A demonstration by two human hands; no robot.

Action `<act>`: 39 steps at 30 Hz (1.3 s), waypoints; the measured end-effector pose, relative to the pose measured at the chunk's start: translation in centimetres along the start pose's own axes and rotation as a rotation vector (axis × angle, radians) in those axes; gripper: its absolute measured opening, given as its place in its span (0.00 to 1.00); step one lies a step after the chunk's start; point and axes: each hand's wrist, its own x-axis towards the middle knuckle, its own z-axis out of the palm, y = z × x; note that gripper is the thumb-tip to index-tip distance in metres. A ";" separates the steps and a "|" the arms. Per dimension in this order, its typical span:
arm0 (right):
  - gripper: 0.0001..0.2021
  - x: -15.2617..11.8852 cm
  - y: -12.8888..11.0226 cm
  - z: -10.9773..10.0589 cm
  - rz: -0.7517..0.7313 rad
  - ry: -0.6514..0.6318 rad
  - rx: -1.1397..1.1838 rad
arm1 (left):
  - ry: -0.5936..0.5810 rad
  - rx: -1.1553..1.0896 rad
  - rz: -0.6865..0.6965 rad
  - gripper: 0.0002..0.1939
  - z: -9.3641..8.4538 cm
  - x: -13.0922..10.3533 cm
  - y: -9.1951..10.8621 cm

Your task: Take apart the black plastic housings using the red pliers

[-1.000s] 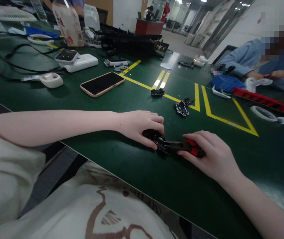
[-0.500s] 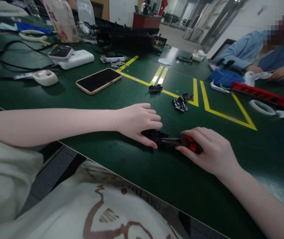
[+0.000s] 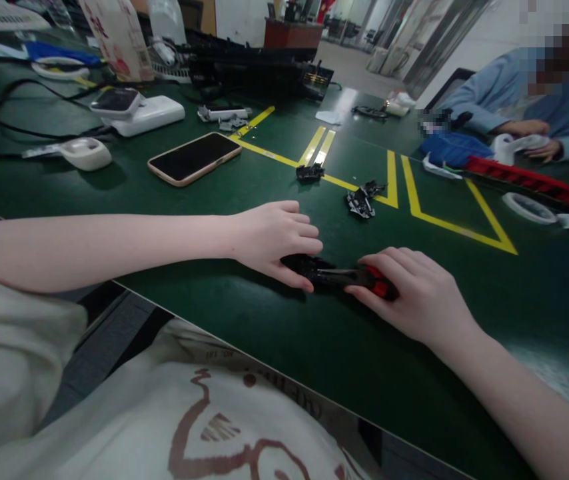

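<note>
Near the front of the green table, my left hand point(image 3: 277, 237) is closed on a small black plastic part point(image 3: 305, 265), pressing it to the tabletop. Its fingers cover much of the part. My right hand point(image 3: 417, 293) grips a red-and-black handled tool point(image 3: 379, 283) whose exact kind is unclear. The tool's long dark end points left and meets the black part beside my left thumb. Two broken black pieces lie beyond my hands, a smaller piece point(image 3: 309, 173) and a larger piece point(image 3: 364, 200) with grey bits.
A phone point(image 3: 194, 159), a white power bank point(image 3: 157, 115) and a computer mouse point(image 3: 85, 153) lie at left. Yellow tape lines point(image 3: 459, 232) mark the table. A large black housing point(image 3: 249, 70) stands behind. Across at right, a person in blue sleeves point(image 3: 494, 87) handles something white.
The view has shifted slightly. My right hand and the tool have moved a little left, closer to my left hand, which still holds the black part.
</note>
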 end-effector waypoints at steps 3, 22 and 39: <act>0.17 0.0 -0.1 0.1 -0.018 -0.002 -0.016 | -0.008 0.005 0.003 0.28 0.0 0.0 0.0; 0.20 -0.6 0.4 -0.1 0.195 -0.077 0.222 | -0.093 -0.111 -0.027 0.40 -0.4 -1.4 -4.1; 0.19 -0.4 0.3 -0.2 0.204 -0.089 0.212 | -0.005 -0.327 -0.027 0.40 0.1 0.6 -1.2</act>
